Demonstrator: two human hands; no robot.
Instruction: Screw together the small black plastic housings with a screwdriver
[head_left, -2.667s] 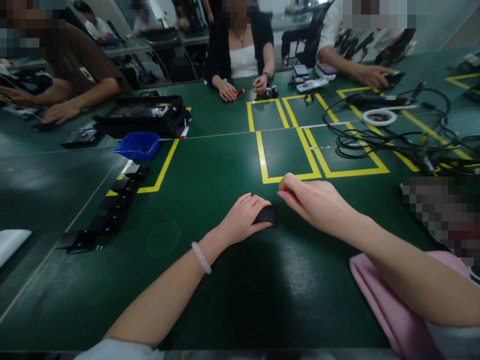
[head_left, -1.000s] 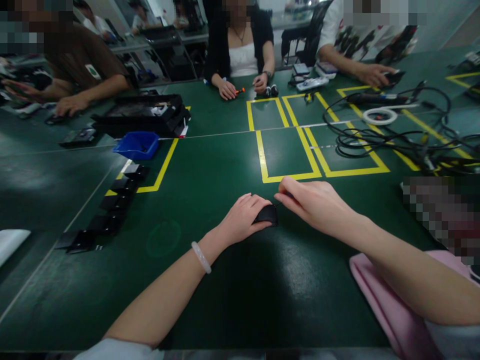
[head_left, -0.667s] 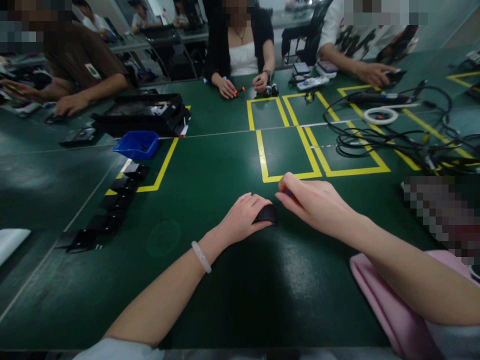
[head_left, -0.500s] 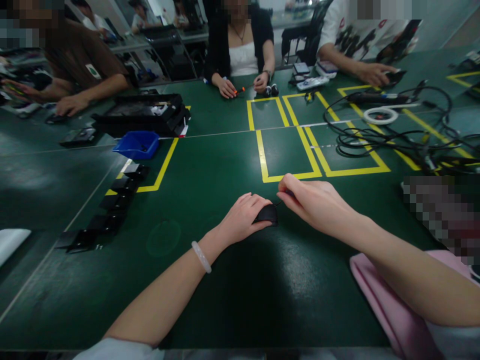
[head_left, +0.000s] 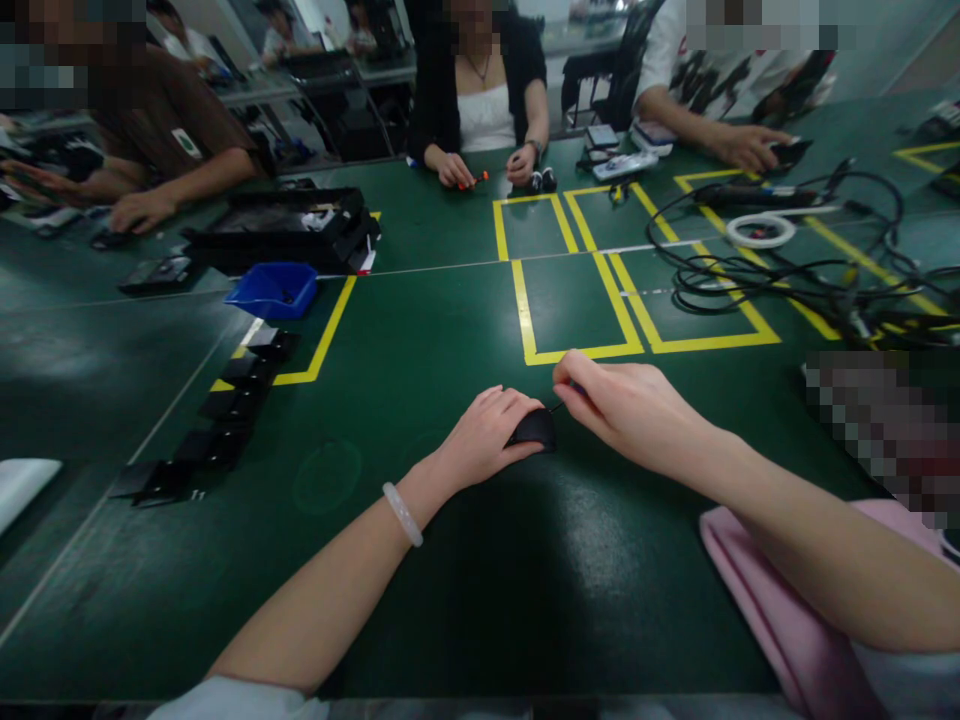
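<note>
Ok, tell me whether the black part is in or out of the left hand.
In: the left hand clasps the black part, fingers over its top and thumb along its near side, one end showing.

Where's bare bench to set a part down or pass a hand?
Free: the green bench between the blue bin and the yellow frame just beyond the right hand; inside that frame; near edge, between left forearm and pink cloth. Crowded: tangled black cables at right, row of black parts at left, and the black piece under the left hand.
</note>
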